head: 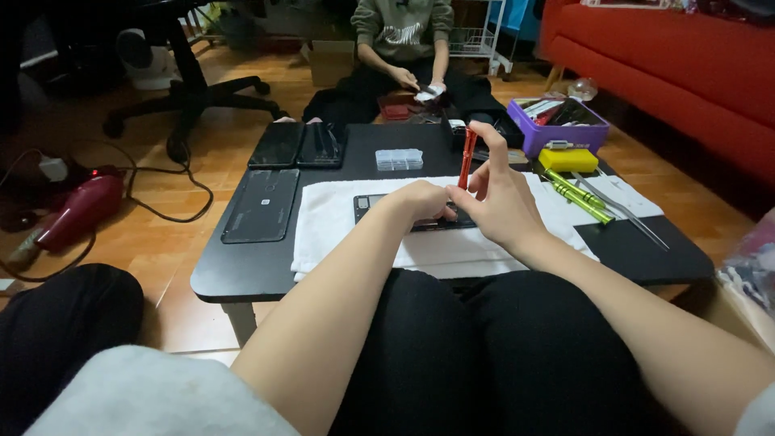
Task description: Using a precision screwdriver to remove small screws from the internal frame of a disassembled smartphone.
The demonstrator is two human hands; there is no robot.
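A dark flat device (371,207) lies on a white towel (339,230) on a low black table (242,278). My left hand (421,202) rests on the device with its fingers curled. My right hand (499,198) holds a red screwdriver (467,157) upright, tip down onto the device, index finger on its top. The part of the device under my hands is hidden.
Three dark flat panels (278,145) lie at the table's left, a small clear parts box (399,159) at the back. A purple tool tray (557,121), a yellow case (568,160), green screwdrivers (577,196) and tweezers (626,211) lie right. Another person (404,48) sits opposite. A red sofa (686,64) stands at the back right.
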